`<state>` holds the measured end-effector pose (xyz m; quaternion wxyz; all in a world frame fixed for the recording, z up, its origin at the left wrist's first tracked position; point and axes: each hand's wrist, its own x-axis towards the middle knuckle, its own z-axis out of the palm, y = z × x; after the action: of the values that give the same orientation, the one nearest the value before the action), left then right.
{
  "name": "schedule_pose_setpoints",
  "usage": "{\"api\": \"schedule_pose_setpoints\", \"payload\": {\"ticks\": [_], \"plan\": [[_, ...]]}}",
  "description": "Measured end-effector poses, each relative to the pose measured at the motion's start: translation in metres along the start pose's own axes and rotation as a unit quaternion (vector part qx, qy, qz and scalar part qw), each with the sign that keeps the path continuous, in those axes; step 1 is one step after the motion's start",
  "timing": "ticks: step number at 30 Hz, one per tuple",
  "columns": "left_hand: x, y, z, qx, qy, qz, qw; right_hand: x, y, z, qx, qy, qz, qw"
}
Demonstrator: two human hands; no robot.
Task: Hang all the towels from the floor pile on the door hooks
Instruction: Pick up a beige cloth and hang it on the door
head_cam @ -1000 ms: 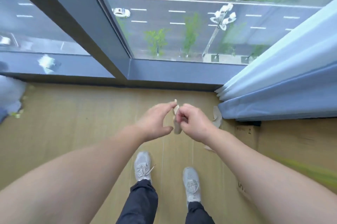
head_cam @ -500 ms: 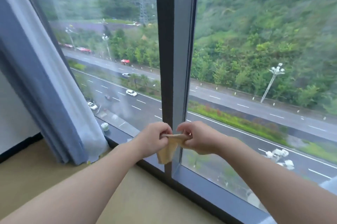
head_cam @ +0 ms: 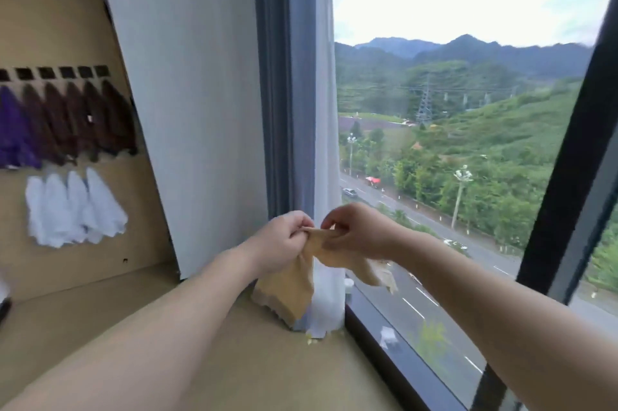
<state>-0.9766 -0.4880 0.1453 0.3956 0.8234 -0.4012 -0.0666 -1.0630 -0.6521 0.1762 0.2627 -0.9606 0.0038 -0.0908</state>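
A small tan towel (head_cam: 291, 283) hangs between my two hands in front of the window. My left hand (head_cam: 280, 241) pinches its top edge on the left, and my right hand (head_cam: 357, 232) pinches the same edge on the right. At the far left a wooden door panel (head_cam: 60, 22) carries a row of dark hooks (head_cam: 57, 72). A purple towel (head_cam: 15, 133) and several brown towels (head_cam: 83, 119) hang from that row. Below them hang several white towels (head_cam: 73, 210). No floor pile is in view.
A white wall section (head_cam: 190, 93) stands between the door panel and the window. A grey curtain (head_cam: 301, 83) hangs along the window frame, its hem on the wooden floor (head_cam: 234, 360). A tall glass window (head_cam: 451, 143) with a dark frame fills the right side.
My view has swung left from the window to the door panel with its hung towels. Both hands keep hold of the tan towel, which now hangs more spread out.
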Motion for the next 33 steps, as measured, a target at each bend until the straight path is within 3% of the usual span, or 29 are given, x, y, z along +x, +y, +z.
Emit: {"api": "schedule_pose_setpoints", "payload": {"ticks": [7,13,19,28,33], "plan": [[-0.079,-0.099,-0.166,0.042,0.105,-0.071,0.991,0.116,-0.153,0.094,-0.002,-0.024,-0.118,0.993],[-0.14,-0.164,-0.266,0.077,0.098,-0.138,0.983,0.189,-0.238,0.162,-0.005,-0.04,-0.179,0.983],[-0.142,-0.22,-0.308,0.129,0.076,-0.215,0.965,0.255,-0.255,0.204,-0.034,-0.082,-0.209,0.974],[-0.07,-0.286,-0.335,0.099,0.138,-0.244,0.955,0.36,-0.242,0.23,-0.076,-0.145,-0.243,0.956],[-0.028,-0.308,-0.362,0.1,0.175,-0.254,0.946,0.427,-0.248,0.24,-0.109,-0.129,-0.28,0.945]]}}
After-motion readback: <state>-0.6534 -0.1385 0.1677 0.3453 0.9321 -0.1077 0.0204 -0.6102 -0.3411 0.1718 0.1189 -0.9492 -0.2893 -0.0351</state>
